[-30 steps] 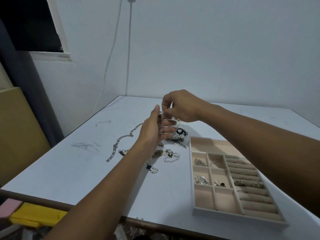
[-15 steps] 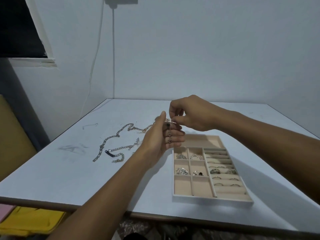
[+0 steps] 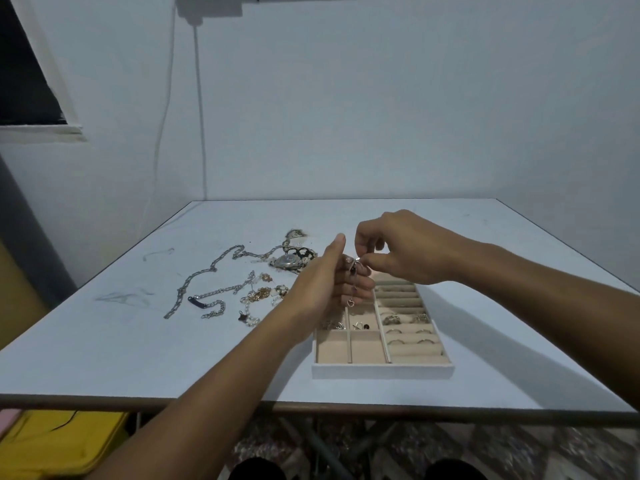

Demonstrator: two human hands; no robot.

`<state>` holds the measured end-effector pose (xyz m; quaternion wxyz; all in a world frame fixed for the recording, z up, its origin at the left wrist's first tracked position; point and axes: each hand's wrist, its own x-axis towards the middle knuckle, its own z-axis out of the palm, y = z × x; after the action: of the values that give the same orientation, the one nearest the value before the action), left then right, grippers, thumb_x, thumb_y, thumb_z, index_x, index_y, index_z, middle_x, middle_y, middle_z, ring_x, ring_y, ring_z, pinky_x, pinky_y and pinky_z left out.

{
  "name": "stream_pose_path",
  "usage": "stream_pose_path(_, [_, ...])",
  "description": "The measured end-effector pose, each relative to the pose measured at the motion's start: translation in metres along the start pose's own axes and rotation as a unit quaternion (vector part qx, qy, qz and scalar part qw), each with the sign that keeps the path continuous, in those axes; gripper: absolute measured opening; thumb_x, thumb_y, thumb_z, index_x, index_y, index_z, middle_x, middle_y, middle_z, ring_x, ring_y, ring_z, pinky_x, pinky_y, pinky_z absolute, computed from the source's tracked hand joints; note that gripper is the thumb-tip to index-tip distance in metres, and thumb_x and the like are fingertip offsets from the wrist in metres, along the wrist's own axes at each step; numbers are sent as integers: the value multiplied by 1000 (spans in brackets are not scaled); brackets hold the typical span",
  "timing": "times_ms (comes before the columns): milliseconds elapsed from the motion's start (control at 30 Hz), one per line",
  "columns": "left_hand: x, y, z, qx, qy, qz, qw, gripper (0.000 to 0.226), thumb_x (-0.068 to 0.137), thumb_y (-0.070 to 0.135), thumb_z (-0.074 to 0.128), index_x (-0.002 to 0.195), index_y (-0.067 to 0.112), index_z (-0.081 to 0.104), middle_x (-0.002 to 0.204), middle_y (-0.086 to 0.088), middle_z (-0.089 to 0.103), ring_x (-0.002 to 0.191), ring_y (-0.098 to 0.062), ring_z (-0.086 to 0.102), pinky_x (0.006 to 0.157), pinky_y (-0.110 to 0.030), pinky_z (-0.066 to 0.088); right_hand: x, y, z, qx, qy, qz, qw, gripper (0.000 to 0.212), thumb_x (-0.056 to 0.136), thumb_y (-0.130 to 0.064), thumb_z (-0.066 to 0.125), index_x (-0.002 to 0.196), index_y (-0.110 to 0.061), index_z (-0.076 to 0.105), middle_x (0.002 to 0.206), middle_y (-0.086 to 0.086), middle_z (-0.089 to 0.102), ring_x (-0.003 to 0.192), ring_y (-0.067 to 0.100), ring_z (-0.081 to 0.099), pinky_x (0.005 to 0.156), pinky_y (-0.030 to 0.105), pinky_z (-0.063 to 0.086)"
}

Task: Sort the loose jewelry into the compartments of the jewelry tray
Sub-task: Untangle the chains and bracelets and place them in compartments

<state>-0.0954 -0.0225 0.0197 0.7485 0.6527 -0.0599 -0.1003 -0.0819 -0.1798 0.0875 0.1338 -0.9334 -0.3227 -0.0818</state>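
A beige jewelry tray (image 3: 382, 370) lies on the white table, with rings in its right-hand rolls and small pieces in its square compartments. Above the tray's far left part, my left hand (image 3: 322, 289) is raised with fingers curled, and a thin charm chain (image 3: 353, 289) hangs down across them. My right hand (image 3: 398, 251) pinches the top of that chain at my left fingertips. Loose jewelry lies to the left: a long silver chain (image 3: 204, 275), a wristwatch (image 3: 289, 260), and a small heap of gold and pearl pieces (image 3: 261, 296).
The table's front edge (image 3: 311, 407) runs across below the tray. A yellow object (image 3: 59, 445) sits on the floor at lower left. A cable (image 3: 199, 109) hangs down the back wall. A dark window (image 3: 24, 81) is at upper left.
The view has shifted, so tray and loose jewelry sit further left and lower in frame. Both hands stay together on the thin chain above the tray's far end.
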Motion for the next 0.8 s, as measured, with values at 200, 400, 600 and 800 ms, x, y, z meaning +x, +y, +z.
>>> stream_pose_path(200, [-8, 2, 11, 39, -19, -12, 999, 65, 97, 57, 32, 88, 2, 65, 75, -16, 68, 72, -30, 61, 77, -46, 51, -14, 2, 4, -7, 4, 4, 1000, 4, 88, -23, 59, 87, -27, 61, 81, -18, 60, 90, 11, 56, 79, 32, 48])
stream_pose_path(400, [-16, 3, 17, 76, -24, -15, 997, 64, 98, 57, 30, 86, 4, 64, 82, -18, 68, 70, -26, 64, 80, -41, 53, -22, 1, 7, -13, 4, 4, 1000, 4, 88, -25, 60, 85, -28, 60, 82, -16, 60, 89, 11, 54, 76, 31, 47])
stream_pose_path(600, [-18, 2, 14, 85, -22, -15, 996, 56, 97, 57, 32, 88, 9, 59, 87, -17, 71, 74, -24, 66, 76, -38, 55, -24, 1, 8, -15, 0, 5, 1000, 7, 88, -28, 61, 82, -29, 58, 77, -20, 57, 87, 12, 56, 77, 34, 49])
stream_pose_path(800, [-15, 5, 14, 82, -21, -23, 996, 54, 98, 56, 32, 91, 10, 58, 89, -16, 72, 75, -22, 67, 70, -32, 54, -27, 4, 7, -14, -6, 10, 1000, 7, 89, -29, 60, 83, -30, 57, 79, -19, 59, 87, 9, 54, 77, 30, 46])
